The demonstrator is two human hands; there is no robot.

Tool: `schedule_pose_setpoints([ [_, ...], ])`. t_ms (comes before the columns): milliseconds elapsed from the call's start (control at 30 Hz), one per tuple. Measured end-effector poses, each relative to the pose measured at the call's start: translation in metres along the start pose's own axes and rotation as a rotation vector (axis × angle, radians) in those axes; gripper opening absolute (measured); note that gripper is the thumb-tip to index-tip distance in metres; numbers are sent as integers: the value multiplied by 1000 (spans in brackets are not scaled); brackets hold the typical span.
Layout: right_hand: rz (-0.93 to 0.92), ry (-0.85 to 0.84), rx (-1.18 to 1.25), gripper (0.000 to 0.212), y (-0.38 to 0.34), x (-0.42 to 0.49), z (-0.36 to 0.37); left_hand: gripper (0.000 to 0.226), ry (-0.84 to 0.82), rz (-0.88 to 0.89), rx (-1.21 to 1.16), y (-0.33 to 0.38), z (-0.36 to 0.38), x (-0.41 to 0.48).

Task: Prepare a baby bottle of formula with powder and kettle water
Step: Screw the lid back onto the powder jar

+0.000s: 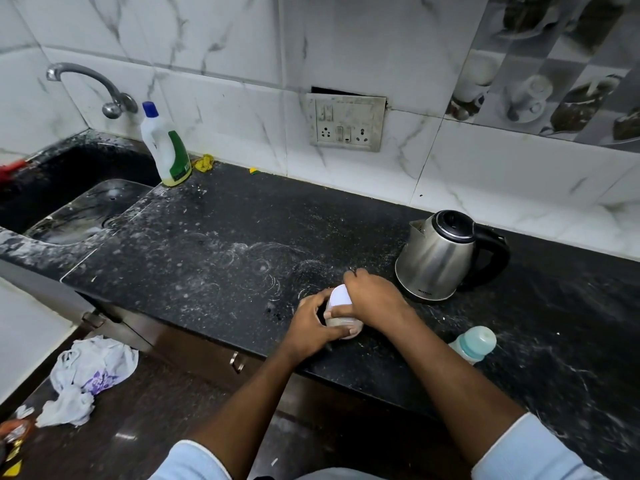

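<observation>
Dead centre of the frame: left hand [311, 323] wraps the small white-lidded jar [341, 301] (probably the powder) to steady it on the black counter [225, 237]. The right hand [374, 299] curls over the lid, looks like unscrewing. Capped baby bottle [472, 344] sits lower right, in front of the kettle [436, 258].

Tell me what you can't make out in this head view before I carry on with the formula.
All in the head view:
1. Powder container: the left hand and right hand wrap it, hiding its label, its fill and whether its white lid is loose.
2. Kettle: its top is shut, so the water level is unseen.
3. Baby bottle: its lower part is behind the right forearm; contents unclear.
</observation>
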State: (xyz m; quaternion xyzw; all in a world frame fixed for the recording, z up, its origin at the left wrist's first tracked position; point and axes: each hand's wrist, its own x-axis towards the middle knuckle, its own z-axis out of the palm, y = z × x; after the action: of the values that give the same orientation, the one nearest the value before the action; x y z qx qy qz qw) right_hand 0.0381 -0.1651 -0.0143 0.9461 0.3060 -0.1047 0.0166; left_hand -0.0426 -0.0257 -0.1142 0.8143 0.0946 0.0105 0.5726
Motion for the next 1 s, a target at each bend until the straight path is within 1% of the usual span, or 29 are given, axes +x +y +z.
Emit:
schedule_pose_setpoints([
  [67, 56, 24, -87, 88, -2, 0, -3, 89, 14, 3, 14, -1, 0, -1],
  [133, 110, 40, -98, 90, 4, -3, -8, 93, 18, 0, 9, -1, 0, -2],
  [200, 142, 68, -80, 83, 12, -9, -13, 93, 9, 4, 14, -2, -1, -1],
  [267, 65, 54, 32, 62, 19, -13, -12, 93, 7, 15, 11, -3, -1, 0],
  [300, -6, -31, 131, 63, 20, -15, -12, 92, 9, 24, 11, -4, -1, 0],
  [367, -119, -214, 291, 93, 17, -19, -13, 87, 9, 45, 16, -3, -1, 0],
  [400, -128, -254, 291, 98, 14, -21, -12, 85, 6, 51, 13, -3, -1, 0],
  [433, -114, -241, 267, 96, 11, -21, -10, 84, 3, 52, 7, -3, -1, 1],
  [533, 6, -91, 82, 79, 5, -18, -5, 87, -18, 42, 3, -3, -2, 2],
  [567, 63, -59, 13, 77, 4, -16, -5, 88, -22, 40, 7, -4, -2, 2],
  [633, 122, 16, -50, 79, 6, -16, -5, 90, -10, 42, 19, -6, -2, 0],
  [700, 79, 71, -4, 78, 13, -17, -2, 90, -1, 43, 18, -6, -2, 0],
  [733, 17, 42, 78, 76, 17, -18, -1, 90, -4, 43, 15, -6, -2, 1],
  [800, -104, -106, 229, 89, 21, -20, 0, 88, -15, 49, 21, -7, -2, 2],
  [833, -128, -149, 245, 93, 21, -21, 2, 88, -16, 54, 27, -7, -2, 2],
  [1000, -67, -25, 247, 90, 16, -20, 12, 95, -22, 28, 41, -5, -1, -1],
])
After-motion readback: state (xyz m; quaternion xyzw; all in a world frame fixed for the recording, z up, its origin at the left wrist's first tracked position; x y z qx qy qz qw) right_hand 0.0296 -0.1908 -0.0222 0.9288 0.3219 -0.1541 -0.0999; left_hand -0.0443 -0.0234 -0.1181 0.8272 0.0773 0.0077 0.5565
